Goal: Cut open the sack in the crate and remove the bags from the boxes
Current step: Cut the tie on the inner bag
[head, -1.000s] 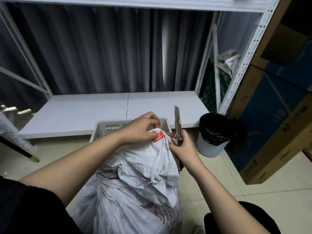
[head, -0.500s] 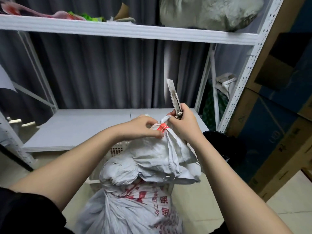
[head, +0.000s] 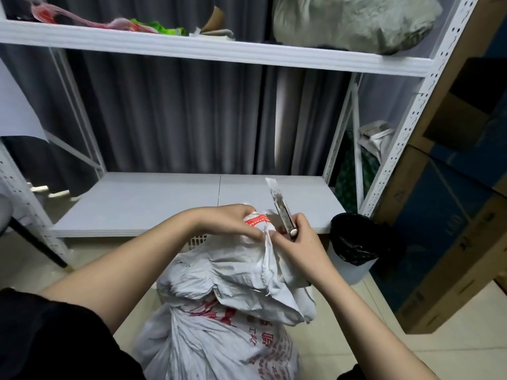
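A big white woven sack (head: 219,319) printed with red characters stands on the floor right below the person, and everything else is easiest placed from it. Its neck is bunched up at the top, bound by a red-and-white printed band (head: 256,220). The left hand (head: 233,219) has its grip clenched round that bunched neck, fingers curled over the cloth just left of the band. The right hand (head: 297,239) sits against the right side of the neck, its grip grasping a metal utility knife (head: 282,209); the handle is in the curled fingers and the blade points up and slightly away from the sack top, clear of the cloth. The fingertips of that hand also seem to pinch a fold of the sack, though the cloth hides part of them.

Behind the sack, mostly covered by it, a pale slotted crate (head: 198,239) shows only a bit of wall at the left. Beyond the crate runs the low shelf board (head: 164,201) of a white metal rack. To the right of the sack stands a small bin lined with a black bag (head: 354,242), and farther right lean large cardboard cartons (head: 444,242). High above the sack, the upper shelf (head: 208,52) carries a grey bundle and some coloured scraps.
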Demonstrator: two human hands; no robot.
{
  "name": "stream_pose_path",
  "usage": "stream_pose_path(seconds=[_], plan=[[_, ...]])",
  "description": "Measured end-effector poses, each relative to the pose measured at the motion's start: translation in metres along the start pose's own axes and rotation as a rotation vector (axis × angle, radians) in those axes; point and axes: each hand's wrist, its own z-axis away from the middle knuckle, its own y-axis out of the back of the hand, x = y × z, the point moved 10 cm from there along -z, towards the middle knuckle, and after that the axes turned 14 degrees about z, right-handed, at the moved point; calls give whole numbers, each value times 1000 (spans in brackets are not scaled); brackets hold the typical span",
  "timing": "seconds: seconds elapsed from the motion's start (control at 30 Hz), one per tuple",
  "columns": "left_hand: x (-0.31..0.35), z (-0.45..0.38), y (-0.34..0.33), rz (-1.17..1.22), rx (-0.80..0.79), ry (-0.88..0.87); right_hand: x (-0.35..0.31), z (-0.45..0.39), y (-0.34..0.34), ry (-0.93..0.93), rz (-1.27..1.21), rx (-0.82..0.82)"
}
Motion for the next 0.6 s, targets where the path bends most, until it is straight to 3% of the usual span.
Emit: stream_pose_path(seconds=[0.2, 0.43, 0.6], plan=[[-8, -4, -4, 53, 50, -18, 9, 1, 14, -8, -5, 161], [-10, -10, -3, -9, 118, -17, 1, 23, 27, -15, 242, 154], [-8, -12, 0, -29, 171, -62, -18, 44, 24, 74, 630, 132]])
